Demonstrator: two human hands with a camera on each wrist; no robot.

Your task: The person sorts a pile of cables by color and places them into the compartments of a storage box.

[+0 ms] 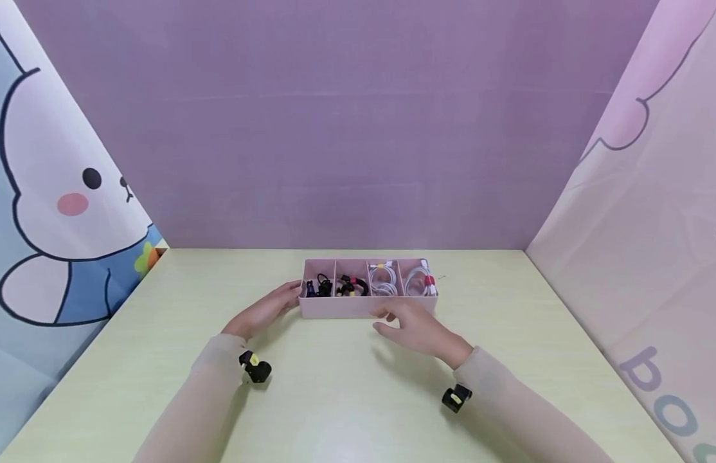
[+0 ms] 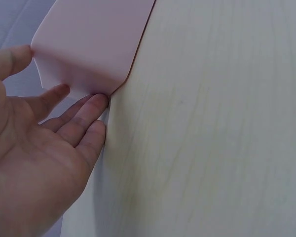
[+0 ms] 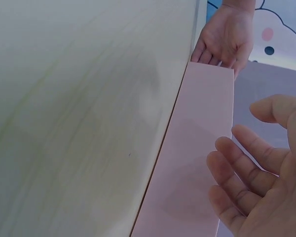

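Note:
A pink box (image 1: 335,309) with a row of compartments stands on the table. Black cables (image 1: 324,287) lie in its leftmost compartment, and a black cable with a red tie (image 1: 360,283) is in the one beside it. The two right compartments hold coiled white cables (image 1: 385,288), one tied in red. My left hand (image 1: 269,310) is at the box's left end, its fingertips touching the end wall (image 2: 84,74) with thumb at the rim. Just in front of the box, right of its middle, my right hand (image 1: 418,329) hovers with loosely bent fingers, holding nothing.
The pale wooden table (image 1: 346,386) spreads in front and to both sides of the box. Behind it rises a purple backdrop (image 1: 346,161). Printed cloth panels stand at the left (image 1: 74,225) and right (image 1: 624,257).

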